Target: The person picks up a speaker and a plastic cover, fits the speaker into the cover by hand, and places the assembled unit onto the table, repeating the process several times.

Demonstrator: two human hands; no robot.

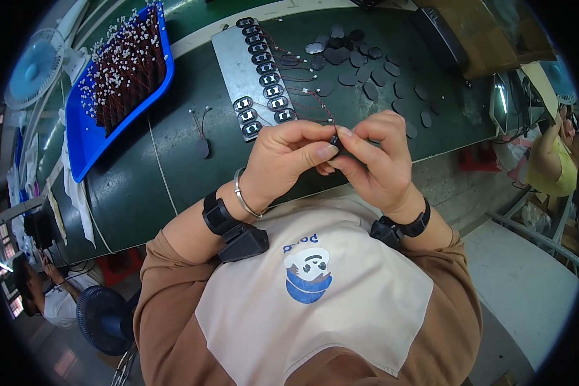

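Observation:
Above the near edge of the green table, my left hand point(280, 154) and my right hand point(379, 151) meet, fingertips closed on a small black wired part point(336, 143). Fingers cover most of it, and a thin reddish lead rises from it. It resembles the small oval speakers point(268, 79) set in rows on a grey metal plate point(228, 55) just beyond my left hand. Wires with white plugs trail rightward from those. Thin black oval pads point(347, 78) lie scattered farther right. Left of the plate lies a single dark oval piece with two wires point(202, 148).
A blue tray point(77, 157) full of wired parts with white plugs stands at the left. A black box-like object point(439, 38) and a cardboard box point(495, 29) are at the far right. Fans and other people are around the table.

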